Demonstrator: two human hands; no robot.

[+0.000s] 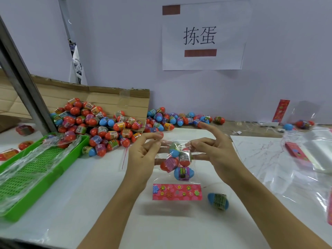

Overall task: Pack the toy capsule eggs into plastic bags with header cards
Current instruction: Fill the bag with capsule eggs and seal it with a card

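Both forearms reach forward, hands raised above table (107,203). Left hand (142,155) and right hand (215,150) face each other, fingertips pinching bag (177,159) top; right index extended.

The eggs (100,121) are shiny, smooth plastic. The bag (175,159) is thin, clear, crinkly plastic. The left tray (10,211) is green plastic. The far box (75,90) is rough brown cardboard.
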